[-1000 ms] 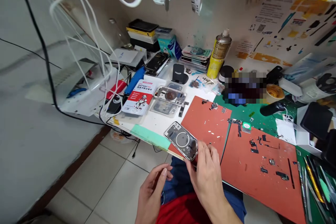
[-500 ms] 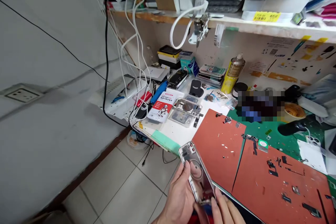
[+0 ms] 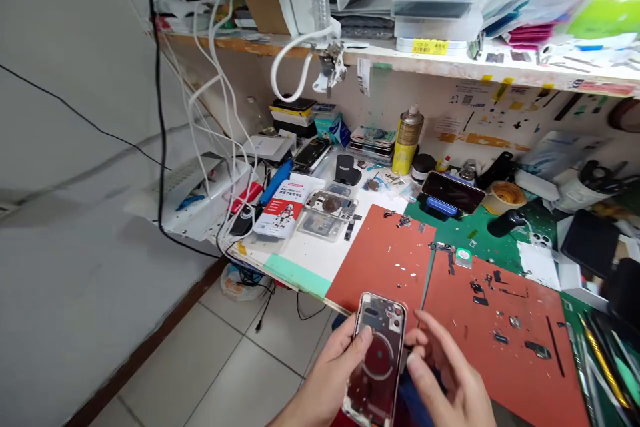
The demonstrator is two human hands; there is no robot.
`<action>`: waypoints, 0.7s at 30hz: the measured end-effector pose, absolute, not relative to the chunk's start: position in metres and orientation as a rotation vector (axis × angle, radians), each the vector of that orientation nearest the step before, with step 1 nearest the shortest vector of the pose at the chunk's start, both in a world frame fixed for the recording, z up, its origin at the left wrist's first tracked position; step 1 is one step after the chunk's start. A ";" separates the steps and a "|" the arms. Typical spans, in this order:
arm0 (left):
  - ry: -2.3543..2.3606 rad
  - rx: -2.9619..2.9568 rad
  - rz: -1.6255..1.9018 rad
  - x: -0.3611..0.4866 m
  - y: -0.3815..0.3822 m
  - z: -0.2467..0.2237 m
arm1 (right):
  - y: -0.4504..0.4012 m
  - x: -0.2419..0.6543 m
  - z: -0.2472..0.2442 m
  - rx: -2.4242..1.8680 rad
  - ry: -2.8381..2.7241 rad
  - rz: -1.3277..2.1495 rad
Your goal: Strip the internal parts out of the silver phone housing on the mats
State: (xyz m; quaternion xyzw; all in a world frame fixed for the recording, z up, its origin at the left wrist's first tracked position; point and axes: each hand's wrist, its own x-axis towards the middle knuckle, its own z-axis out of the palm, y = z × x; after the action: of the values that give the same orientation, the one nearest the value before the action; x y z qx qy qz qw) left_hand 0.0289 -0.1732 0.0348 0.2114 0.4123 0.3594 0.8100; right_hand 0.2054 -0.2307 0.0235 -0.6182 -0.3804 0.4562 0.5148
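Note:
My left hand [image 3: 336, 373] grips a phone back housing [image 3: 380, 347] by its left edge, thumb laid over the inner face. The housing is an empty-looking frame with a pale ring in the middle and camera openings at the top right corner. It is tilted up, in front of the table's near edge. Just right of the housing is my right hand [image 3: 450, 373], its fingers apart and nothing seen in them. Beyond lie the red mats [image 3: 380, 253], which carry several small phone parts, among them a dark metal part [image 3: 537, 349].
Another phone frame [image 3: 331, 205] lies on a clear case by a red-and-white battery packet [image 3: 283, 210]. A phone [image 3: 453, 192] leans on a blue stand behind the mats. A yellow spray can [image 3: 407, 140] stands under the shelf [image 3: 380, 60]. White cables [image 3: 220, 87] hang at left.
My right hand has let go of the housing's lower end and moved up and right. The housing has turned more upright and faces me more. The view has swung right.

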 end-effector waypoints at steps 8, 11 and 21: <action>0.954 0.720 0.563 0.018 -0.153 0.038 | -0.214 0.244 0.049 -1.244 -0.611 1.756; 1.118 0.579 0.837 0.013 -0.154 0.023 | -0.226 0.233 0.040 -1.126 -0.413 1.698; 0.703 0.321 1.034 0.070 -0.189 0.039 | -0.266 0.149 -0.010 -1.591 -0.600 0.744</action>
State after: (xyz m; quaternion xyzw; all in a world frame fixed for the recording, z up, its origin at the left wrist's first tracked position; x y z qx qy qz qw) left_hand 0.0702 -0.1894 0.0387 0.1495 0.3277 0.4817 0.7989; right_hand 0.1486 -0.2655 -0.0096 -0.6861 -0.2586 0.3207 0.5995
